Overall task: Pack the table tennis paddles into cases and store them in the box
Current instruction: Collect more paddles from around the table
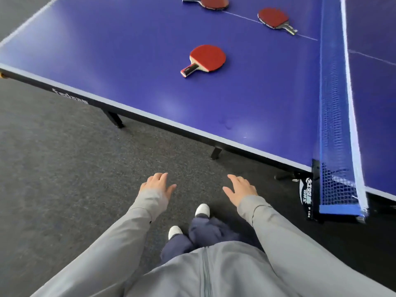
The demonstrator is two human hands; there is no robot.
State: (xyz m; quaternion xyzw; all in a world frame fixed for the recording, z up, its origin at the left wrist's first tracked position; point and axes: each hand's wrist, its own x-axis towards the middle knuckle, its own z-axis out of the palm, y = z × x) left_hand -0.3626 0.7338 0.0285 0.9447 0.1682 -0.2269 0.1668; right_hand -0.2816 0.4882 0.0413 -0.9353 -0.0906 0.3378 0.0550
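Paddles lie on the blue table, and no hand is on them. The left hand (157,185) is out in front of the body, flat, with its fingers spread and nothing in it. The right hand (240,189) is beside it, a little apart, spread the same way and holding nothing. Both hang over the dark grey carpet (64,157), near the table's edge but not touching it. Grey sleeves (120,239) cover both arms. Two white shoes (202,209) peek out below, between the arms.

On the table (128,61), the nearest paddle (206,58) lies red side up, with its handle pointing toward the person. A second paddle (274,18) lies farther off, near the net (336,103). A third paddle (212,2) is at the top edge, partly cut off.
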